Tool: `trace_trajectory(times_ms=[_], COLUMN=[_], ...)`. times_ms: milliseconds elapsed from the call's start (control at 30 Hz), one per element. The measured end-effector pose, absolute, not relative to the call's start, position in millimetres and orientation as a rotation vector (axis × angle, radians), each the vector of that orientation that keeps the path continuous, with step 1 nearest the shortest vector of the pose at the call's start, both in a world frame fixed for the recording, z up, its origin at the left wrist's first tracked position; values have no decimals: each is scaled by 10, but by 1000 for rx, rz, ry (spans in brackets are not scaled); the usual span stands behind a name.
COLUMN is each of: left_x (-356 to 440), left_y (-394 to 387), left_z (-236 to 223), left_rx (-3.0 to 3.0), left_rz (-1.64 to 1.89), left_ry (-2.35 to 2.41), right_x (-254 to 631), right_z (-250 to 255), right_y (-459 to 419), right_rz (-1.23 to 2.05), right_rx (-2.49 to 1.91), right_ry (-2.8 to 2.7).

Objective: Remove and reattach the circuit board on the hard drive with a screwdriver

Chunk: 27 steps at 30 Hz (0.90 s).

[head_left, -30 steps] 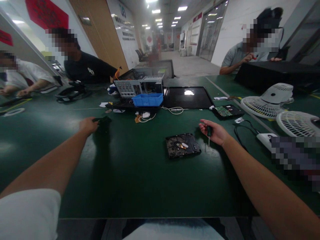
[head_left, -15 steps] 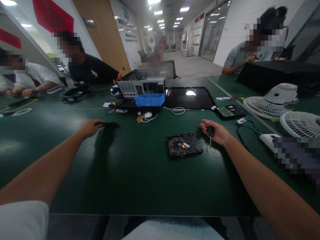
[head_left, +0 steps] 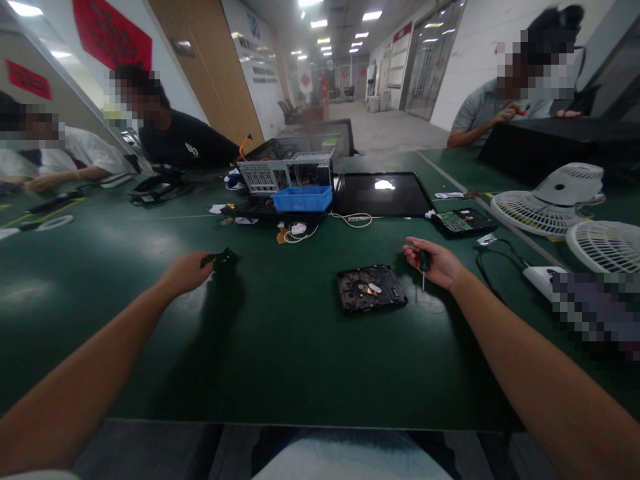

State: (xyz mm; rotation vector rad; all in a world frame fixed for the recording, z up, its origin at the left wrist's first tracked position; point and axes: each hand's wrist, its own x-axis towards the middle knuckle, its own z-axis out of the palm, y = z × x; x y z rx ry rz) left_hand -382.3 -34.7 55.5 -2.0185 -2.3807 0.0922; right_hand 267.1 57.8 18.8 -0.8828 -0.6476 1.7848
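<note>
An opened hard drive [head_left: 371, 289] lies flat on the green table [head_left: 280, 347], its platter side up. My right hand [head_left: 434, 263] hovers just right of it, closed around a small green-handled screwdriver [head_left: 423, 265] whose tip points down. My left hand [head_left: 187, 272] is out to the left, pinching a small dark flat part [head_left: 221, 259] a little above the table.
A blue tray [head_left: 303, 198] and an open computer case [head_left: 287, 169] stand at the back centre, with a black panel [head_left: 383, 194], a circuit board [head_left: 459, 221] and white cables [head_left: 298, 231] nearby. Two white fans [head_left: 550, 200] sit at the right. Other people sit along the far edges.
My left hand has drawn the dark part rightward and nearer to me. The right hand with the screwdriver has stayed almost in place beside the drive.
</note>
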Motion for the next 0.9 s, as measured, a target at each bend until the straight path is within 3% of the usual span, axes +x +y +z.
trace_trajectory(times_ms=[900], left_x=[-1996], left_y=[-119], left_z=[532], left_rx=[-2084], left_rz=[-27], left_ry=[-2240], right_x=[2640], right_z=[222], right_y=[520], right_rz=[1716], right_rx=[-916], right_ry=[-702])
